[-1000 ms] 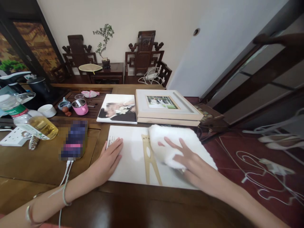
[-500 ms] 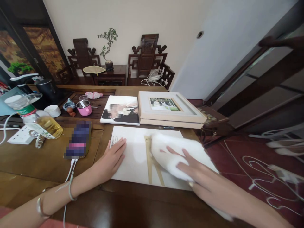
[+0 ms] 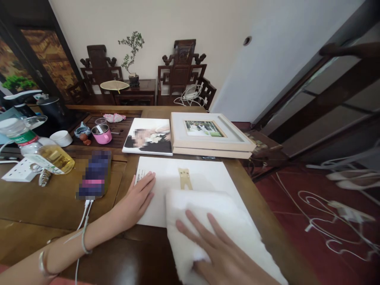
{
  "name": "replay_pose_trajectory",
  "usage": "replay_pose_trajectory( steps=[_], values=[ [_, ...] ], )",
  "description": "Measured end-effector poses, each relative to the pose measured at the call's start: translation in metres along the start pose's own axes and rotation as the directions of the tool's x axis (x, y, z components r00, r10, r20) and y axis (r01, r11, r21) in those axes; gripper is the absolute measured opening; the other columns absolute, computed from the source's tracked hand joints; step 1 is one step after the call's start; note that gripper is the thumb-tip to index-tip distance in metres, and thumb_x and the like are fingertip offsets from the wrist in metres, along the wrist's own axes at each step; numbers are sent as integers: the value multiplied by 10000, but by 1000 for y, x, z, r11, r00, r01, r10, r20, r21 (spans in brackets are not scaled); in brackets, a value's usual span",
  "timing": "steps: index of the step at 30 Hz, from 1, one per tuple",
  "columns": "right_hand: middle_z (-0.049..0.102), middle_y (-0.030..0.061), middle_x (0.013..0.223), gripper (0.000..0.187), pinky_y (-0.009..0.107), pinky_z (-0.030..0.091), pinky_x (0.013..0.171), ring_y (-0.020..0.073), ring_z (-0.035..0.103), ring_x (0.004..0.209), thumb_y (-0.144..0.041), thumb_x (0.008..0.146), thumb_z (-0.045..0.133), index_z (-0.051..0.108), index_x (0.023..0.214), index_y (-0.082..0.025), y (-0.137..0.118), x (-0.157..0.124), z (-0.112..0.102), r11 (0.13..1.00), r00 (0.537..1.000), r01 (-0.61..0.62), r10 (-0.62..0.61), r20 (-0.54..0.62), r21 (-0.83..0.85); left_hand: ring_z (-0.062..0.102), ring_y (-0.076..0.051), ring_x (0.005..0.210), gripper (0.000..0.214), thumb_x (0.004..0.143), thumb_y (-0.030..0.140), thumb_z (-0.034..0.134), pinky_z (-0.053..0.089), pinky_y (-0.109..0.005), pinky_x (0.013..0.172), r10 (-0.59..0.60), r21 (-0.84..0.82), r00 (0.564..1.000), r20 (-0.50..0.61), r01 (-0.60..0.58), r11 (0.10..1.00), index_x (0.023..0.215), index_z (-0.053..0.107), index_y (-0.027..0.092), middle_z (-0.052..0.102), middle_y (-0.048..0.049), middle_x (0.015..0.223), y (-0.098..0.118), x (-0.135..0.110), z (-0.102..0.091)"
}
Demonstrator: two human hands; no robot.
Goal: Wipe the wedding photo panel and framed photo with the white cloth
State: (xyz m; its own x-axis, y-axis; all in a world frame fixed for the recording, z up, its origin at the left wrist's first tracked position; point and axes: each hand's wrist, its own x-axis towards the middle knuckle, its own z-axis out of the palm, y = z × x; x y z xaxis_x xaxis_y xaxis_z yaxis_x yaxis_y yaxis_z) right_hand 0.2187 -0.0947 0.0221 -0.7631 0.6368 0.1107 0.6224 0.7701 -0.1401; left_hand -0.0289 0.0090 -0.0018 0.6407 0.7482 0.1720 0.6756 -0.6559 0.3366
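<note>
white cloth [image 3: 219, 225] under right hand [image 3: 225, 257] fingers spread, left hand [image 3: 138, 198] flat on board [image 3: 166, 178]

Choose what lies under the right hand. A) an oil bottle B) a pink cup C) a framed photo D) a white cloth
D: the right hand lies flat, fingers spread, on the white cloth, which covers the near part of the white board; the left hand presses the board's left edge.

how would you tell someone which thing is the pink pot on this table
Start at the dark tea tray at the wooden table's far left. The pink pot sits on it, beside a white bowl. It is the only pink, handled vessel there.
</note>
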Motion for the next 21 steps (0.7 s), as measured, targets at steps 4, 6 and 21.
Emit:
replay_pose_trajectory(
  steps=[4, 6, 21],
  values=[
    [393, 96, 1458, 340, 651, 319, 1029, 357, 263, 1357, 11, 703, 466, 663, 872, -207, 10, 11, -16, 995, 994, -72, 66, 83, 69, 260, -232, 1408, 435, 988, 208, 321, 181, -500, 1155, 21, 15, 1000, 15, -21, 1000, 1421, 324, 161, 357, -136, 1490, 0, 0, -1],
    [366, 105, 1476, 428, 631, 258, 1072, 343, 191, 1384, 17, 628, 476, 663, 954, -187, 27, 29, -24, 983, 980, -164, 153, 126, 81, 248, -235, 1412, 435, 991, 211, 315, 179, -505, 1154, 28, 19, 999, 21, -28, 999, 1423, 321, 163, 356, -135, 1491, 0, 0, -1],
    [344, 167, 1483, 147, 738, 183, 1018, 472, 169, 1347, -176, 820, 570, 717, 833, -183, -3, 37, -1, 994, 998, 2, -9, 62, 106, 246, -232, 1411, 476, 969, 137, 296, 195, -503, 1148, 20, 15, 999, 41, -21, 1000, 1444, 282, 159, 345, -146, 1495, 1, 0, -4]
  ],
)
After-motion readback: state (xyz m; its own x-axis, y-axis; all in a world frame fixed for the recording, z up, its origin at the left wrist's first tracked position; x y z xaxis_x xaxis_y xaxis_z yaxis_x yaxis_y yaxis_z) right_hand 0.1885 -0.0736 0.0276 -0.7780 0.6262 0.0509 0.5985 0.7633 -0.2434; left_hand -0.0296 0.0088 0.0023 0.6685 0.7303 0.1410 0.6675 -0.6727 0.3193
